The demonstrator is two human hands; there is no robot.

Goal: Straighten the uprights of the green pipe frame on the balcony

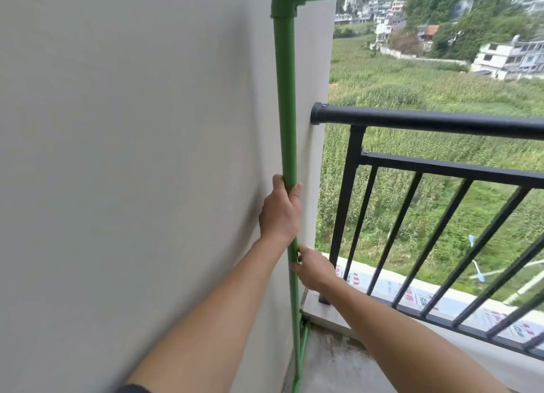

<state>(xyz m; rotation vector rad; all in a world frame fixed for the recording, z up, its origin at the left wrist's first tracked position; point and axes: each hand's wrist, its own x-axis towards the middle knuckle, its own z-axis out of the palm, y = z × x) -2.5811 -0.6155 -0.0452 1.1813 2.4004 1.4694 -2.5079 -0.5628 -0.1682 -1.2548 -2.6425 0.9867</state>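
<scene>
The green pipe (285, 98) is seen standing upright just beside the white wall (132, 157), to the left of the black railing (426, 118). It is gripped by the left hand (279, 210), fingers wrapped around it. Lower on the same pipe, it is clasped by the right hand (312, 270). An elbow joint (284, 2) tops it.

White wall (132, 127) — black railing (426, 120)
</scene>
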